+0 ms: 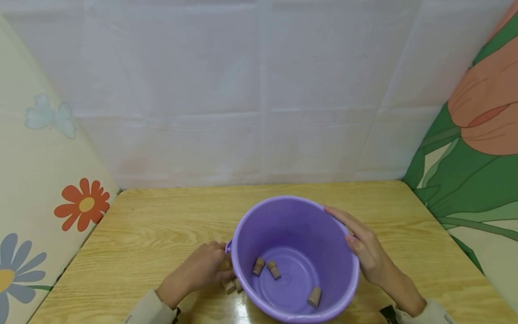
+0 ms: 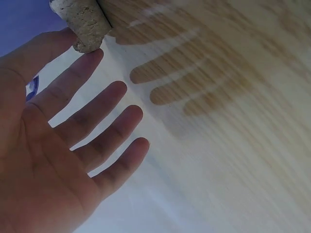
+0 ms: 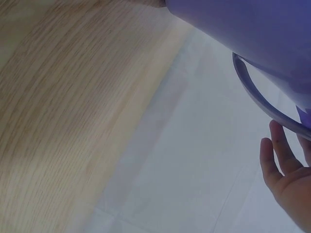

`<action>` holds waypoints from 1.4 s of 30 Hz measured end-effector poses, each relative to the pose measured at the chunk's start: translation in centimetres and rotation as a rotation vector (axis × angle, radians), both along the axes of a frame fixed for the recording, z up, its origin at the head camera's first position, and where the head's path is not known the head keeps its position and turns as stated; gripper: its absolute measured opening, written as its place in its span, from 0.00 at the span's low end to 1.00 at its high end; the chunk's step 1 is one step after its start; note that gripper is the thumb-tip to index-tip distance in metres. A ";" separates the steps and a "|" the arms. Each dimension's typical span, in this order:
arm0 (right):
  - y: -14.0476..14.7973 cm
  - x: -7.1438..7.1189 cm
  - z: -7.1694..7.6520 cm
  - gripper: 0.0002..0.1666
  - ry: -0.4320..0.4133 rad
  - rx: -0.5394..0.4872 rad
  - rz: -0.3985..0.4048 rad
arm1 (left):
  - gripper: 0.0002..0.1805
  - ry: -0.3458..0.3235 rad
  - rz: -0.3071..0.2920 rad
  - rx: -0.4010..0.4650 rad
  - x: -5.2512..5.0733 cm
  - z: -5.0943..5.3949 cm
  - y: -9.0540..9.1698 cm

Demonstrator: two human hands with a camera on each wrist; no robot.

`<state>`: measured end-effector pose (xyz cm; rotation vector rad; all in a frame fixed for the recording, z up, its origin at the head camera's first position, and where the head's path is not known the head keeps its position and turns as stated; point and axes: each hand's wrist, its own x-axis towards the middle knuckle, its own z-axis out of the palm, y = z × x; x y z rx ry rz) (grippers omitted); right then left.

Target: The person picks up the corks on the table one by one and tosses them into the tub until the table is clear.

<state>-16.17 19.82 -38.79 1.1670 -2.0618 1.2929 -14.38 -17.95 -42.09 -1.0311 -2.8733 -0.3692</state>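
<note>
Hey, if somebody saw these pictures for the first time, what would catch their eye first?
Probably the big purple bucket, low in the middle of the head view, with three corks lying inside and the right hand holding the right side of its rim. Next, just left of the bucket, the left hand pinching another cork, clearest in the left wrist view. Off to the right, the large orange flower also stands out.

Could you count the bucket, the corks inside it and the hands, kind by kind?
Purple bucket: 1
Corks inside it: 3
Hands: 2
Total: 6
Corks outside the bucket are partly hidden, so not counted.
</note>
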 end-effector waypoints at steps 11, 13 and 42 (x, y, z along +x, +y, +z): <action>0.0 0.0 -0.1 0.31 -0.007 0.001 0.000 | 0.10 -0.001 0.079 0.044 -0.4 1.1 -0.7; 0.0 0.0 -0.1 0.31 -0.003 -0.002 -0.003 | 0.09 0.004 0.084 0.052 -0.6 1.3 -0.9; -0.1 -0.2 -0.4 0.31 0.018 -0.027 0.015 | 0.11 0.441 0.241 0.301 0.2 8.5 -2.0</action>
